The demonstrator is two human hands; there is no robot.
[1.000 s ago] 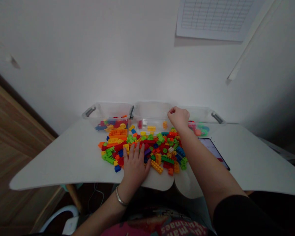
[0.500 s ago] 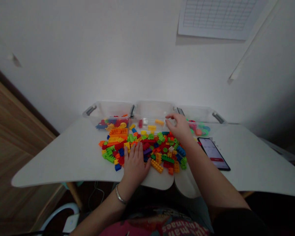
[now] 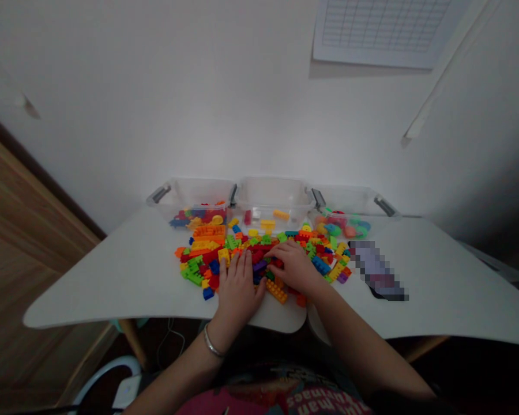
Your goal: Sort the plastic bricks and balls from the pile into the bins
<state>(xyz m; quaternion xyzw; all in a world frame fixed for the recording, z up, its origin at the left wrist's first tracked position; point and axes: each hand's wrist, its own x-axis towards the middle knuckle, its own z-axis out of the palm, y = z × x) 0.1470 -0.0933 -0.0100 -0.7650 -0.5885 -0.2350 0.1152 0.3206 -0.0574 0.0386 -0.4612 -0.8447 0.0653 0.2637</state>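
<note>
A heap of colourful toy building bricks (image 3: 199,248) covers the middle of the table. My left hand (image 3: 237,291) lies flat on its near side with fingers spread, beside a yellow brick (image 3: 224,255). Over the centre of the heap, my right hand (image 3: 294,266) reaches in from the right, its fingers bent and apart from the thumb. Near those fingertips are a purple brick (image 3: 259,266) and red pieces; I see nothing held. A long yellow brick (image 3: 277,291) lies between the two hands. Behind the heap, the middle clear box (image 3: 270,193) holds a few bricks, among them a yellow one (image 3: 281,214).
The left clear box (image 3: 199,190) contains red, blue and orange pieces. In the right clear box (image 3: 350,199) are green, red and orange pieces. A phone (image 3: 378,271), partly pixelated, rests on the white table (image 3: 436,288) to the right. A wall stands behind the boxes.
My right hand has let go of a yellow brick, which now lies in the middle box, and has come down and left onto the heap. My left hand has stayed put.
</note>
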